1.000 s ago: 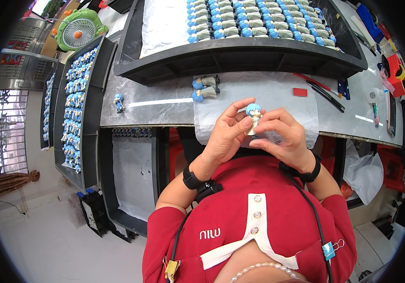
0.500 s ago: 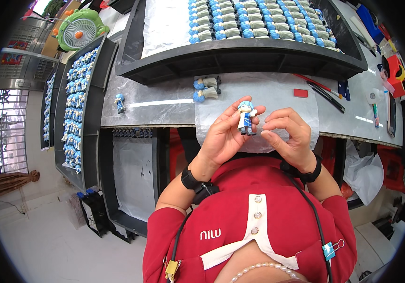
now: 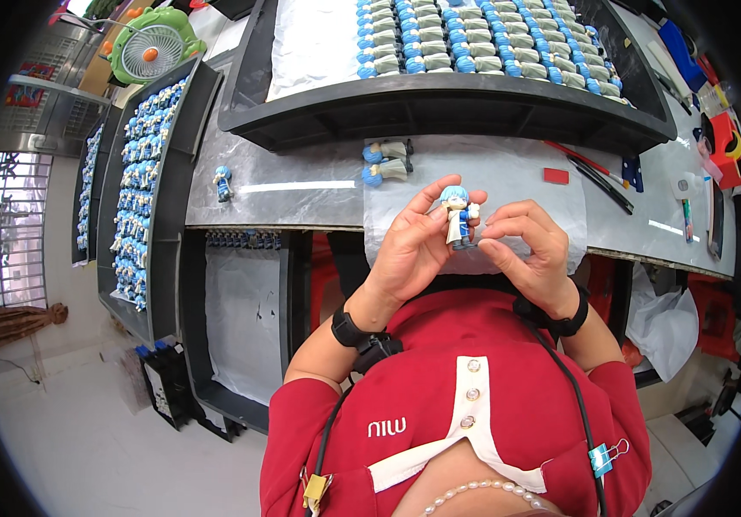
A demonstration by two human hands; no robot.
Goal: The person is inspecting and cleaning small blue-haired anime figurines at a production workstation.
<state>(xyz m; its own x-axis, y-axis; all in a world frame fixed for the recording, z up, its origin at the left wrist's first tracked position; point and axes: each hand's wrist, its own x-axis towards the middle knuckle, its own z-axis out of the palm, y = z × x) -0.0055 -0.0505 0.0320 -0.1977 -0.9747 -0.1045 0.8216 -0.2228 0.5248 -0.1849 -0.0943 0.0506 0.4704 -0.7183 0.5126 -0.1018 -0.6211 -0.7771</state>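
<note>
Both hands raised above the near edge of the grey worktable (image 3: 284, 185), the landmark for this entry. Left hand (image 3: 409, 250) cups and grips a small figurine (image 3: 456, 217) with blue hair and a pale coat, thumb and fingers closed round its left side; figurine upright. Right hand (image 3: 532, 250) pinches at the figurine's right side, fingertips (image 3: 493, 231) touching it, remaining fingers curled. Under the hands, on the table, lies a clear plastic sheet (image 3: 508, 168). Two similar figurines (image 3: 387, 162) lie flat at the sheet's far left corner. A large black tray (image 3: 439, 108) of rows of figurines sits at the table's far side. One lone figurine (image 3: 224, 183) lies toward the table's left.
</note>
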